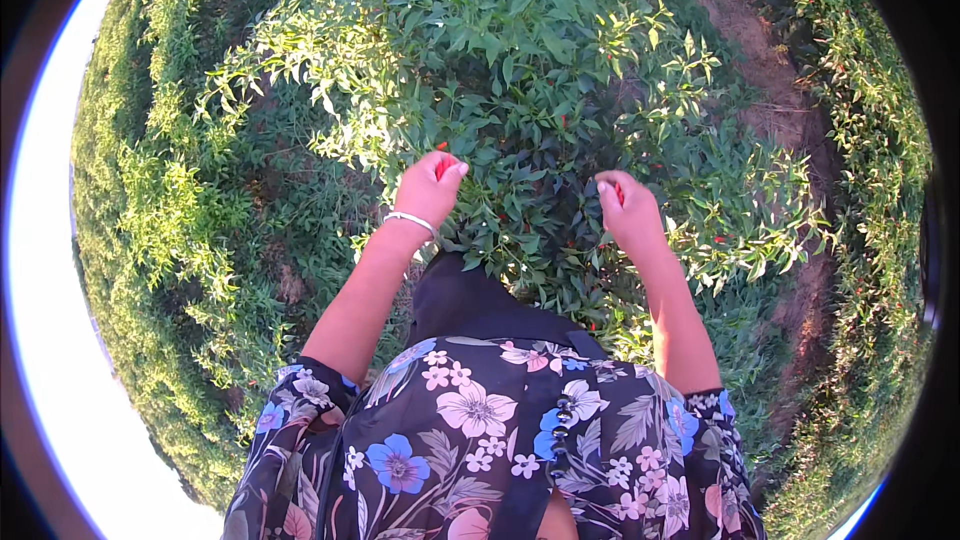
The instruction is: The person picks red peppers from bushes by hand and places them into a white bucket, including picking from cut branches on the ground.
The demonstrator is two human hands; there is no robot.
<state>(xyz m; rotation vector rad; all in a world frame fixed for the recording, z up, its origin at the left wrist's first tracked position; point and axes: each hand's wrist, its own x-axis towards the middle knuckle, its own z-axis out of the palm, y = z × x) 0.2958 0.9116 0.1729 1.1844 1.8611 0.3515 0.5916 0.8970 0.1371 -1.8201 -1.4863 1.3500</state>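
Note:
My left hand [431,187], with a pale bangle [410,218] at its wrist, is closed around red chili peppers [444,165]; one red tip pokes out above the fingers. Across from it, my right hand [626,204] has its fingers curled round a red chili pepper [619,193]. Both hands hover over a leafy green pepper plant [517,150]. A red pepper [564,121] shows among its leaves between and above the hands, and others are scattered lower in the foliage.
Dense rows of pepper plants [172,210] stretch along the left, and another row [877,165] stands at the right. A bare soil strip [765,82] runs between rows on the right. Sunlit branches [757,240] reach out beside my right forearm. Dark cloth [480,300] lies against the plant below.

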